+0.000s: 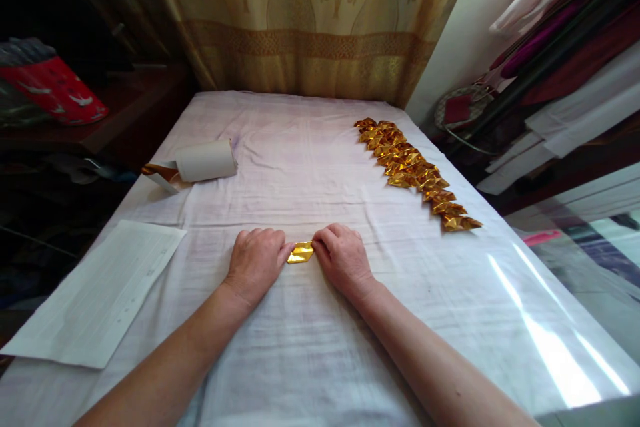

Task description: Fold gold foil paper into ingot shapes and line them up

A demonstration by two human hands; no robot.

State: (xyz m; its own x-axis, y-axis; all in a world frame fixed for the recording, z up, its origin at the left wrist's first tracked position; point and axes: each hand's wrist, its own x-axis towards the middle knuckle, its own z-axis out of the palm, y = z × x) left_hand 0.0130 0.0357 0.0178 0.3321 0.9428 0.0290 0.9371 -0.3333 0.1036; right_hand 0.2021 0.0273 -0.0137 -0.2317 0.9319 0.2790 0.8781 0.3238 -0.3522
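Observation:
A small folded piece of shiny gold foil paper [301, 252] lies flat on the white cloth between my hands. My left hand [258, 257] is closed, its thumb and fingers pinching the left end of the foil. At the opposite end, my right hand [344, 255] grips the foil between thumb and fingertips. Both hands rest low against the cloth, and their fingers hide the ends of the piece. To the right, several folded gold foil ingots [407, 157] are lined up in a slanting row.
A white paper roll [207, 160] with gold foil showing at one end lies at the back left. Nearer, a printed white sheet [97, 293] covers the left side of the cloth-covered table [300, 140]. A red container [55, 90] stands beyond; clothes [575, 80] hang at right.

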